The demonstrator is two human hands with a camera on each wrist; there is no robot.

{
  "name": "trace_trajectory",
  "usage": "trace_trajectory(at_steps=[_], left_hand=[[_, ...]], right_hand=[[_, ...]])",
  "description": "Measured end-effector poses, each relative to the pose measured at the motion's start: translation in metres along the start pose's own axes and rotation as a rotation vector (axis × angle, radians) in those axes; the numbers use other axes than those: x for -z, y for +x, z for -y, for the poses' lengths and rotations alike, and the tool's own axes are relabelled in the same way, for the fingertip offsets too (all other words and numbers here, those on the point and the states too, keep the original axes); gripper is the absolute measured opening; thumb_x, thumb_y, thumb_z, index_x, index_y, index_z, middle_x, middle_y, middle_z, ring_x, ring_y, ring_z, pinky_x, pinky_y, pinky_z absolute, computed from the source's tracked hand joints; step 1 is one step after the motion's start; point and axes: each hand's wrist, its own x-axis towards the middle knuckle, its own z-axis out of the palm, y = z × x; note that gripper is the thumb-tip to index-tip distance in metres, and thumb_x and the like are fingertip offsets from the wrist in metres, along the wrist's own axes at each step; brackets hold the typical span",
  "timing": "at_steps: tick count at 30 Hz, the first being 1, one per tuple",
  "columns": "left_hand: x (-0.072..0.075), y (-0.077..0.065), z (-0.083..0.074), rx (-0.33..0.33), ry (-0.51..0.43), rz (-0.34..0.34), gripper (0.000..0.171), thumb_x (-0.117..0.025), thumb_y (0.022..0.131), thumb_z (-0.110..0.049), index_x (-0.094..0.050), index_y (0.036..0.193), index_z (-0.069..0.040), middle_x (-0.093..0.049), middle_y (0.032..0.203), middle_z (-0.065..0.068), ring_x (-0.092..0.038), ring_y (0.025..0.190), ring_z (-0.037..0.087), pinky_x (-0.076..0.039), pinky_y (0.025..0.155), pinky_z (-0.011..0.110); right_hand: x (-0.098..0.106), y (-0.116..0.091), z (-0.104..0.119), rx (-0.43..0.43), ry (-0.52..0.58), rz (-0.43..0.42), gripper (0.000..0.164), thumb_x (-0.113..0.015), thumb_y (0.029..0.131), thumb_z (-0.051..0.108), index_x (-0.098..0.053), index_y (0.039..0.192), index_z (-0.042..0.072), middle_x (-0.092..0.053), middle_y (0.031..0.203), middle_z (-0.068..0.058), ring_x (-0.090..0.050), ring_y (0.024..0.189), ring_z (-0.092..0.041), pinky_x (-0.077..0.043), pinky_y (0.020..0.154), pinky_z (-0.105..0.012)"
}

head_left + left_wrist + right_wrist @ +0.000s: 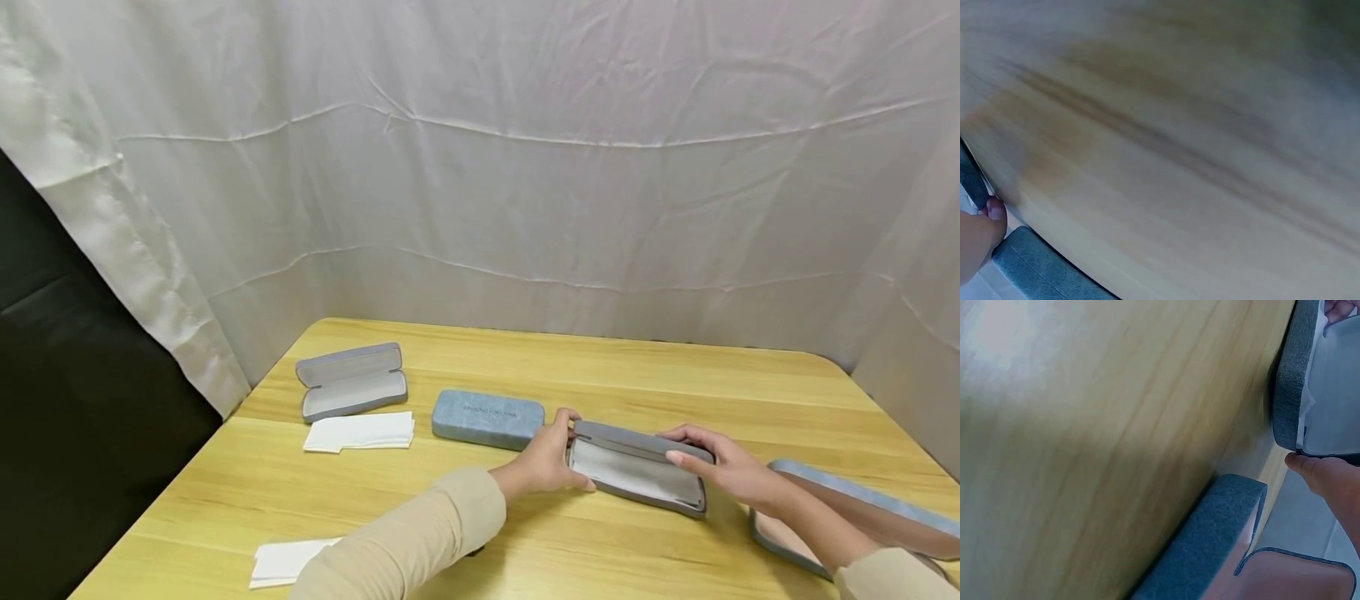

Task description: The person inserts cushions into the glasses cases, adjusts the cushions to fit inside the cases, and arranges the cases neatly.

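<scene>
Left hand (550, 458) and right hand (731, 469) have their grip clamped on opposite ends of an open, grey, oblong, white-lined case (633, 473).

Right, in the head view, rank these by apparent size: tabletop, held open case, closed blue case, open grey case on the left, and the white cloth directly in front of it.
1. Tabletop
2. Held open case
3. Closed blue case and left grey case: too alike to rank
4. White cloth

Held case (636, 472) apparently in all views
</scene>
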Motion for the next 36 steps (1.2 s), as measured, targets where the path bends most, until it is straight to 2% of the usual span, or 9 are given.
trace_trajectory(at_steps=[9,18,29,32,36], left_hand=[[-0.001,0.000,-0.001,0.014,-0.056,-0.016,0.082,-0.083,0.067,-0.017,-0.032,0.132,-0.011,-0.049,0.128,0.013,-0.049,0.120,0.022,-0.045,0.096,0.031],[0.000,0.001,0.000,-0.013,-0.032,-0.004,0.083,-0.083,0.067,-0.017,-0.032,0.133,-0.010,-0.050,0.126,0.013,-0.049,0.118,0.021,-0.046,0.095,0.030],[0.000,0.001,0.002,-0.031,-0.002,0.010,0.082,-0.083,0.068,-0.020,-0.034,0.133,-0.011,-0.053,0.121,0.010,-0.051,0.112,0.018,-0.046,0.088,0.027],[0.002,0.000,0.001,-0.036,0.019,0.019,0.080,-0.082,0.069,-0.021,-0.036,0.134,-0.012,-0.053,0.122,0.008,-0.051,0.110,0.016,-0.047,0.087,0.026],[0.003,-0.001,0.001,-0.040,0.038,0.033,0.076,-0.080,0.072,-0.023,-0.038,0.135,-0.013,-0.054,0.123,0.005,-0.053,0.106,0.013,-0.047,0.084,0.025]], right_hand=[[0.000,-0.001,0.001,0.036,-0.004,0.010,0.036,-0.046,0.098,0.023,-0.048,0.127,0.002,-0.044,0.132,-0.026,-0.039,0.103,0.018,-0.046,0.079,-0.018],[-0.002,-0.002,-0.002,0.041,-0.048,-0.024,0.034,-0.048,0.097,0.023,-0.050,0.126,0.004,-0.048,0.130,-0.023,-0.040,0.103,0.018,-0.046,0.079,-0.019],[-0.007,-0.004,-0.003,0.120,-0.095,-0.078,0.030,-0.051,0.096,0.017,-0.053,0.122,0.003,-0.053,0.126,-0.023,-0.043,0.102,0.016,-0.047,0.079,-0.018],[-0.010,-0.004,-0.005,0.166,-0.087,-0.076,0.029,-0.051,0.095,0.014,-0.053,0.121,0.001,-0.055,0.121,-0.022,-0.047,0.099,0.013,-0.047,0.076,-0.018],[-0.017,-0.004,-0.011,0.290,-0.152,-0.103,0.024,-0.057,0.091,0.008,-0.055,0.115,0.005,-0.058,0.113,-0.018,-0.050,0.095,0.008,-0.046,0.073,-0.020]])
